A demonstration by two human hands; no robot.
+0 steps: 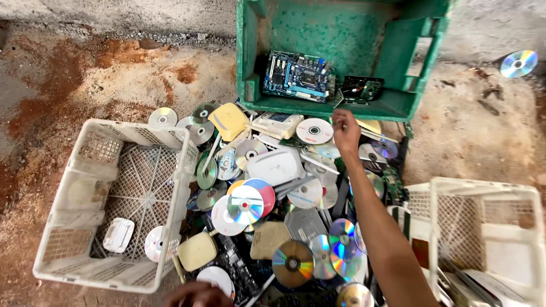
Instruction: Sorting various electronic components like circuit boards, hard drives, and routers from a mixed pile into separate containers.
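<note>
My right hand [346, 131] reaches out over a heap of shiny discs [245, 204] and small electronic boxes, and hovers just in front of a green plastic crate [318, 108]. Its fingers are curled; whether they hold anything is unclear. Inside the green crate lie a blue circuit board [296, 77] and a dark hard drive [362, 88]. A white disc [314, 131] lies just left of the hand. Only the top of my left hand [199, 294] shows at the bottom edge, above a dark board in the heap.
A white lattice crate [136, 132] stands at the left, holding a small white device [118, 234] and a disc. Another white crate [483, 186] stands at the right. Yellow boxes [228, 120] and a white modem [276, 166] lie in the heap. One disc [518, 62] lies apart on the dirt floor.
</note>
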